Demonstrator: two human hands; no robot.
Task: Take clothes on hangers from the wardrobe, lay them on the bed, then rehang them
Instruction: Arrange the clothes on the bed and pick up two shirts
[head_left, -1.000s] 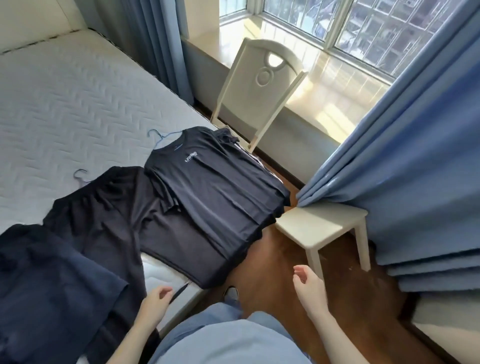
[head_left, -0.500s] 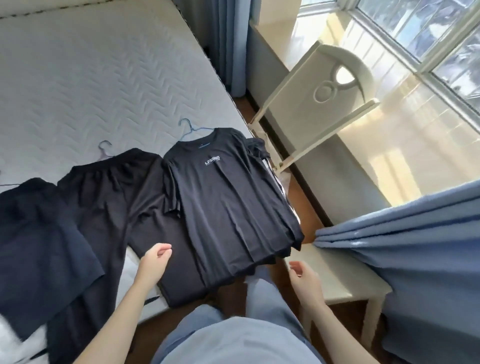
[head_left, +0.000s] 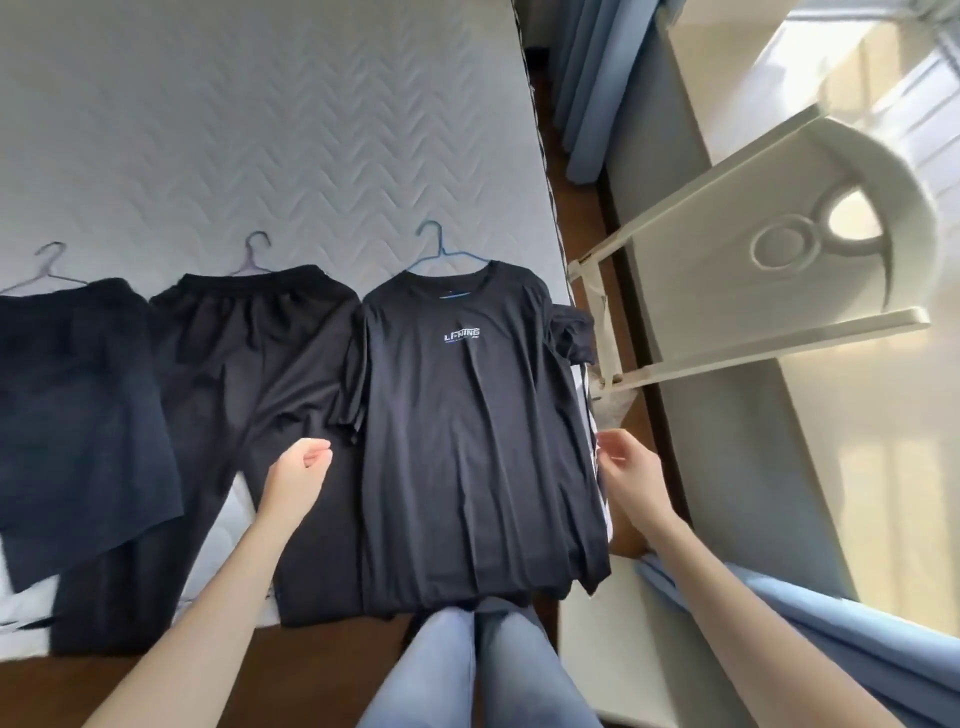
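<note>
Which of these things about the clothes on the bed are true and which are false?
1. Three garments lie side by side on the bed. True.
2. The T-shirt with white lettering lies farthest right. True.
3. The T-shirt's hanger is red. False: it is blue.
4. The left hand is holding a hanger. False: it is loosely curled over the black trousers and holds nothing.
5. The right hand is at the T-shirt's right edge. True.

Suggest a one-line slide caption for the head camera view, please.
Three dark garments on hangers lie on the bed; both hands, left hand and right hand, flank the black T-shirt.
</note>
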